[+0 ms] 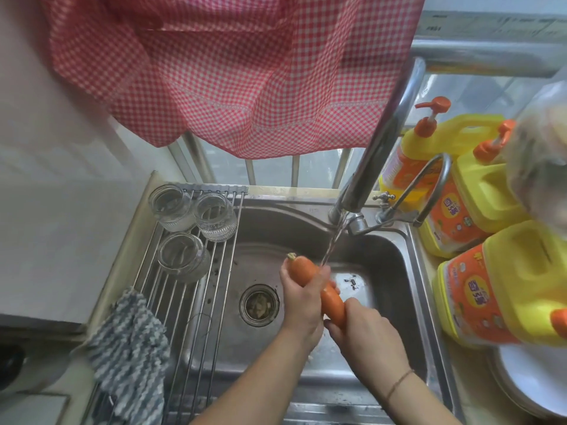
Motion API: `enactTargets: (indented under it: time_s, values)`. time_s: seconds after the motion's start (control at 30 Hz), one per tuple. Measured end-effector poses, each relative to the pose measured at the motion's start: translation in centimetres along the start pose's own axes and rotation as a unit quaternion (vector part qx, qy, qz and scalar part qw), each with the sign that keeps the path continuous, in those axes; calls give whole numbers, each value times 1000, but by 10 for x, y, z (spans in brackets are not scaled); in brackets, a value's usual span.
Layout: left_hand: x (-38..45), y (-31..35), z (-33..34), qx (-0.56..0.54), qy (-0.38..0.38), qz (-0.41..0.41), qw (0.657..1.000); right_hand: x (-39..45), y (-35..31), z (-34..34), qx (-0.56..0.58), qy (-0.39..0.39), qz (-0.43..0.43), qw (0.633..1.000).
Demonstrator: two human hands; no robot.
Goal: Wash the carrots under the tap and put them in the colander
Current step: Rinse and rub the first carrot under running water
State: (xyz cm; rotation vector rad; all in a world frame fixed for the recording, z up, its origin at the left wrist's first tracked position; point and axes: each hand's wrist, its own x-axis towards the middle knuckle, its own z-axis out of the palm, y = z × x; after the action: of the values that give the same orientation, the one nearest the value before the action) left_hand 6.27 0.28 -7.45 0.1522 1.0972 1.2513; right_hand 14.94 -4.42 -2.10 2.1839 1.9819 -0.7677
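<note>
While a thin stream of water (pixel 333 243) runs from the curved steel tap (pixel 383 139), one long orange carrot (pixel 322 289) held over the stainless steel sink (pixel 395 271), just under the stream. Left hand (pixel 302 297) wrapped round the thick stalk end, fingers curled over it. Right hand (pixel 365 326) gripping the narrow tip. To the left, three clear glass jars (pixel 184 256) upside down on a steel roll-up rack (pixel 196 302), a grey-striped knitted cloth (pixel 129 342) draped beside them. On the right, yellow detergent bottles (pixel 491 296). Above, a red-checked curtain (pixel 233 65).
</note>
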Motion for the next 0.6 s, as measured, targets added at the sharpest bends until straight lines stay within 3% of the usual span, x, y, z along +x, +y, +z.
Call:
enactTargets:
  time_s: [0.07,0.17,0.33,0.43,0.6]
  values:
    - [4,10,4,-23,16,6,1000,0,-4,4,16,-14,7,1000]
    - [15,21,1,-65,48,-20,997,2,-3,6,162,-59,0,985]
    - [28,35,-6,-104,69,-100,987,-4,-4,4,434,-112,45,893]
    - [31,39,-2,-127,91,-143,977,-5,-4,19,349,45,-24,936]
    - [12,21,20,-86,36,-123,988,16,-10,18,349,220,-34,910]
